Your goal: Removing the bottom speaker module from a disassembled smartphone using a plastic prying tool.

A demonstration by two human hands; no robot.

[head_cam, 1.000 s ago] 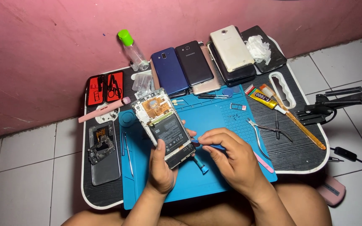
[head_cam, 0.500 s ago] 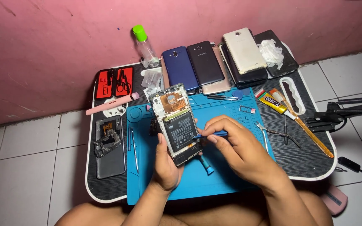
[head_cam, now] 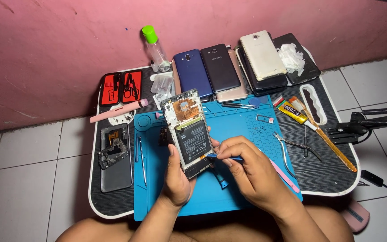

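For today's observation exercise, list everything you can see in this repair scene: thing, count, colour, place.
opened phone: 1, black battery, in left hand
blue tool: 1, in right hand
work mat: 1, blue, table centre
phones: several, blue, black, white, table's far edge
bottle: 1, clear, green cap, far left
tool case: 1, red, left
glue tube: 1, yellow, right
cutters: 1, metal, right
left hand: grips phone
right hand: holds tool

Free mat btwn phones, pliers.
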